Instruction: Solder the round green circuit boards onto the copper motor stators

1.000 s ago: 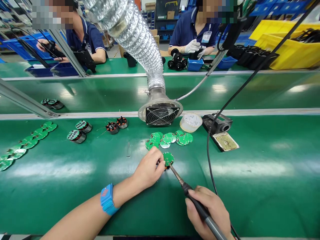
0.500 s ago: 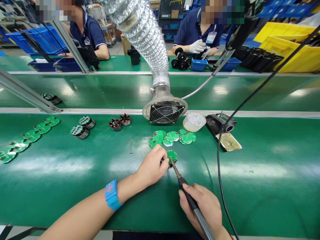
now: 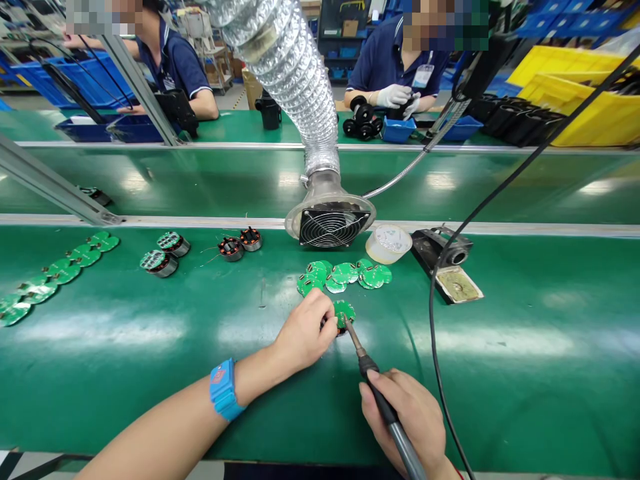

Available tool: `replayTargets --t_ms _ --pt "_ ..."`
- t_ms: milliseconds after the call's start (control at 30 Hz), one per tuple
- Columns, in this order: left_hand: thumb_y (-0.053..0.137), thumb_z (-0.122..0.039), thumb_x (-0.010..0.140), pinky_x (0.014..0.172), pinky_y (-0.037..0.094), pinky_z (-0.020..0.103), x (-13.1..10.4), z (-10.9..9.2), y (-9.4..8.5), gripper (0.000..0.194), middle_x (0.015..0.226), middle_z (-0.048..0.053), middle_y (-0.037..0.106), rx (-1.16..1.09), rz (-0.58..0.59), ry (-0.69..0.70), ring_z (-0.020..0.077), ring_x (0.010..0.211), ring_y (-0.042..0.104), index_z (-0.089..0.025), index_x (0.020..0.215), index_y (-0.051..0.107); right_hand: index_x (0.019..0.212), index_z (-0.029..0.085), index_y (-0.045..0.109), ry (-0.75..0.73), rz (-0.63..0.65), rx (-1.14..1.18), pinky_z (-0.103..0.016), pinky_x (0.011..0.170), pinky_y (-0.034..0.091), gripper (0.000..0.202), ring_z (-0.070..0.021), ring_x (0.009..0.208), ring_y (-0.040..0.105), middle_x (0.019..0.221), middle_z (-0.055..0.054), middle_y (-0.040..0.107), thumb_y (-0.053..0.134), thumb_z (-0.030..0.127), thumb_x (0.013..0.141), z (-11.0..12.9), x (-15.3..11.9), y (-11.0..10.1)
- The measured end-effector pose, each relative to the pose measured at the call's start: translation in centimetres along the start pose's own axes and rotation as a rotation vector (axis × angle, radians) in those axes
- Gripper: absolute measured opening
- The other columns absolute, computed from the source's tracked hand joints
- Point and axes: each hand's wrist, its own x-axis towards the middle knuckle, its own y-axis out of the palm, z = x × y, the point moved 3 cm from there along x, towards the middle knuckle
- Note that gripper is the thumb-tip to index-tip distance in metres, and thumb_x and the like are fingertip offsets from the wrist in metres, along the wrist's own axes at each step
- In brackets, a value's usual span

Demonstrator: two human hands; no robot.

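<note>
My left hand, with a blue band on the wrist, is closed at the left side of a round green circuit board. The board sits on a motor coil mostly hidden under it; whether the fingers hold board or coil, or a wire, cannot be made out. In my right hand is a soldering iron, its tip touching or just over the board's lower edge. Loose green boards lie in a group behind. Two bare copper coils and two board-topped coils stand to the left.
A fume duct with a fan hangs over the back edge. Beside it are a tape roll and an iron stand. A black cable loops down at right. More boards line the left. Two people sit across.
The iron and my right hand have shifted very slightly right. The black cable has swung a little left. A coil on the strip beyond the table has moved left.
</note>
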Motion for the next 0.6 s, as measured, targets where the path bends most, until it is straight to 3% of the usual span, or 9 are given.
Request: replayTargets --t_ms 133,300,467,600 --pt "0.044 -0.015 0.08 0.066 0.041 0.029 0.1 -0.1 0.0 0.015 0.075 -0.001 0.043 0.001 0.032 -0.028 0.0166 0.072 0.046 -0.023 0.07 0.037 0.117 0.019 0.06 0.079 -0.015 0.0 -0.028 0.051 0.054 0.022 -0.0165 0.053 0.065 0.068 -0.002 0.07 0.057 0.017 0.095 -0.8 0.5 -0.5" --pt "0.044 -0.016 0.082 0.066 0.041 0.029 0.1 -0.1 -0.1 0.015 0.076 -0.001 0.043 0.004 0.037 -0.028 0.0167 0.072 0.046 -0.023 0.07 0.038 0.141 0.025 0.047 0.223 0.152 0.091 -0.03 0.065 0.061 0.041 -0.0201 0.073 0.075 0.093 -0.005 0.079 0.047 0.021 0.1 -2.9 3.0 -0.2" --pt "0.045 -0.014 0.081 0.069 0.045 0.031 0.2 -0.2 0.0 0.016 0.078 0.0 0.046 0.025 0.044 -0.044 0.0177 0.076 0.05 -0.022 0.07 0.038 0.131 0.025 0.057 0.116 0.326 0.119 -0.044 0.084 0.061 0.037 -0.0272 0.103 0.07 0.113 -0.009 0.075 0.05 0.019 0.095 -4.0 4.8 1.8" --pt "0.047 -0.016 0.082 0.069 0.046 0.033 0.0 -0.6 -0.6 0.011 0.083 0.002 0.051 0.086 0.07 -0.117 0.0194 0.077 0.053 -0.023 0.076 0.041 0.14 0.024 0.048 0.104 0.404 0.19 -0.046 0.086 0.06 0.053 -0.0265 0.108 0.066 0.121 -0.012 0.069 0.048 0.009 0.089 -4.2 4.3 3.8"
